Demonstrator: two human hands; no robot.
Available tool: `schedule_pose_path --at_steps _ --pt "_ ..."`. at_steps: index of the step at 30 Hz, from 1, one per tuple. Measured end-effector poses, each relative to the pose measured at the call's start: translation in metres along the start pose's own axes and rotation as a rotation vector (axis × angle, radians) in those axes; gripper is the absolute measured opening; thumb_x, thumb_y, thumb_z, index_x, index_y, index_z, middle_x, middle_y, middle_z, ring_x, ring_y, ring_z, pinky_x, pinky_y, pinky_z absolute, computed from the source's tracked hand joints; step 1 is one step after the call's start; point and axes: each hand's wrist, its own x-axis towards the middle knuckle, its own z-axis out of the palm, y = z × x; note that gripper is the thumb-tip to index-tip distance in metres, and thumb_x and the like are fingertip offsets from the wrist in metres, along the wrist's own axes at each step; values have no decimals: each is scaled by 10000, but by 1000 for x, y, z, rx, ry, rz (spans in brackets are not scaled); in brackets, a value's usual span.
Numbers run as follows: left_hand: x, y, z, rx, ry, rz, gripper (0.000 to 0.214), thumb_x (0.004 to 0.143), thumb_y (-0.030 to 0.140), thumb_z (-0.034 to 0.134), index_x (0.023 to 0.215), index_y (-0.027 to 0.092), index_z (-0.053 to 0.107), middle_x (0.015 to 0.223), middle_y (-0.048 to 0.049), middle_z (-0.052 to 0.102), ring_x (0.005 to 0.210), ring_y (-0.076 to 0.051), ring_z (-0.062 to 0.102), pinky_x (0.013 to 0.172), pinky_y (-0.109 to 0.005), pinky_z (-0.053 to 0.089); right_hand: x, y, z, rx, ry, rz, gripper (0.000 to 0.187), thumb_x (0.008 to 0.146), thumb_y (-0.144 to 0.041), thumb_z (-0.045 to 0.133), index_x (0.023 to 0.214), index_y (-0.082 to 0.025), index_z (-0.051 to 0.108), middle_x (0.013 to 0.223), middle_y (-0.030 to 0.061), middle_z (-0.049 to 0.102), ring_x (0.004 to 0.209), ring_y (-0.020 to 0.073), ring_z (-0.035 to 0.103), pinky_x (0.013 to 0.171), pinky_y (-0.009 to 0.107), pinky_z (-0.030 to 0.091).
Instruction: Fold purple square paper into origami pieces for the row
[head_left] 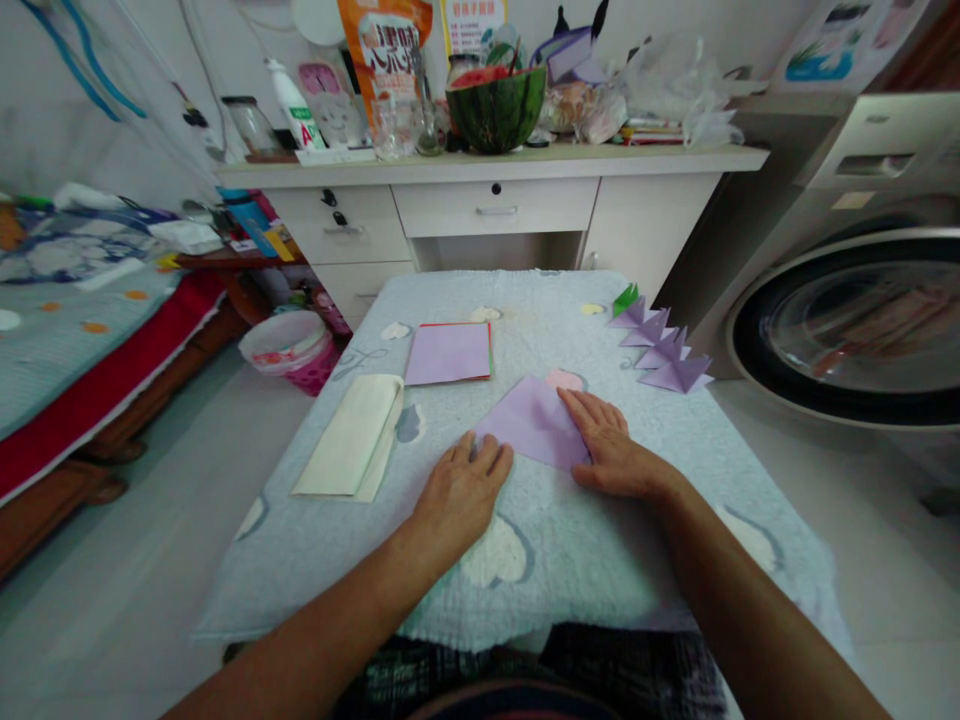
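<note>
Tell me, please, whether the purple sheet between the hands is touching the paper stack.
Apart: the head view shows tablecloth between the purple sheet and the paper stack.

- purple paper [531,425]: plain light lilac, one corner pointing far
- lying pretty flat, mid-scene, slightly right
- partly covered, can't tell full shape

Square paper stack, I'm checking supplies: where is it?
The square stack lies left of centre in the head view, beyond the left hand, near the pale paper.
</note>
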Motion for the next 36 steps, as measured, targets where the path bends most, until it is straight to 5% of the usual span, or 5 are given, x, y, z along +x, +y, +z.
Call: schedule_pose_path --at_steps 6,13,21,28,36 --pt "1 -2 -2 -38 31 -17 390 893 44 431 1245 167 545 1277 -100 582 1224 -294 494 953 -432 463 5 -2 -7 89 140 36 400 686 -270 570 1075 -179 581 1341 153 439 1301 325 346 1075 536 242" --pt "27 9 -21 -363 126 -103 471 859 29 439 1314 151 454 1393 -124 498 1175 -230 536 968 -400 459 7 -5 -3 145 167 -63 85 795 -272 583 833 -198 601 1293 119 501 1280 301 375 1076 558 226" --pt "60 19 -32 -809 115 -171 182 786 95 567 927 196 622 912 -19 681 821 -173 632 755 -285 479 6 -10 -10 424 252 -277 172 873 -395 586 891 -224 580 1302 98 501 1304 270 386 1088 491 286" --pt "46 9 -42 -992 299 -162 199 730 1 515 776 188 566 799 8 593 762 -144 572 722 -255 436 3 -4 -15 212 278 -245 728 685 -592 729 1272 -243 477 1418 156 391 1369 372 284 1098 574 226" --pt "41 -14 -34 -1149 406 -22 285 624 -77 517 733 186 516 985 -23 574 963 -152 584 880 -280 448 2 -5 -15 82 541 -254 332 659 -88 561 955 -240 566 1328 77 493 1333 326 343 1078 537 264"
